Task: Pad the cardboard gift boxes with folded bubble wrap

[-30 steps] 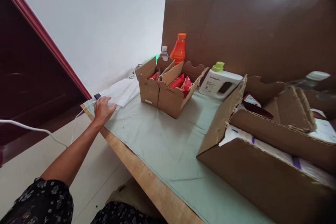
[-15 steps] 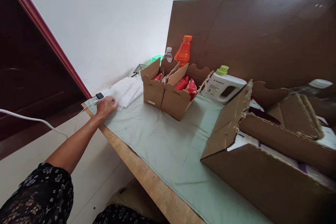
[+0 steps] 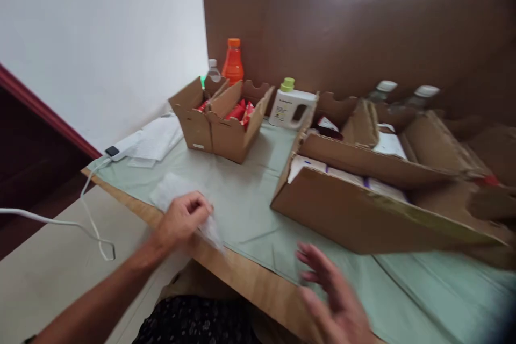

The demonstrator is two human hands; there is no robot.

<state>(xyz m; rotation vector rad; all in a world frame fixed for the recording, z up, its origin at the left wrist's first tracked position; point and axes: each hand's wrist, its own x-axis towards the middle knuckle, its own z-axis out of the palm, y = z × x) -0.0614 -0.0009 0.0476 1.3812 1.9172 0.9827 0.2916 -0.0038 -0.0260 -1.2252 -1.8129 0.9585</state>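
Note:
My left hand [image 3: 182, 221] is closed on a white bubble-wrap sheet [image 3: 169, 199] and holds it over the near edge of the table [image 3: 242, 274]. A stack of more white sheets [image 3: 155, 140] lies at the far left corner of the green cloth [image 3: 250, 209]. My right hand [image 3: 334, 295] hovers low at the front with fingers spread, blurred by motion and holding nothing. Two small cardboard boxes [image 3: 220, 123] with red packets stand behind, and a large open cardboard box [image 3: 374, 209] lies to the right.
An orange bottle [image 3: 233, 62], a small clear bottle [image 3: 213, 71] and a white detergent jug [image 3: 292, 110] stand against a brown cardboard backboard [image 3: 363, 32]. Two capped bottles [image 3: 403, 91] show behind the large box. A white cable [image 3: 72, 220] with a charger [image 3: 113, 151] hangs off the left corner.
My left hand took a white sheet from the stack and pulled it toward me to the table's front edge. My right hand came into view. The camera swung right.

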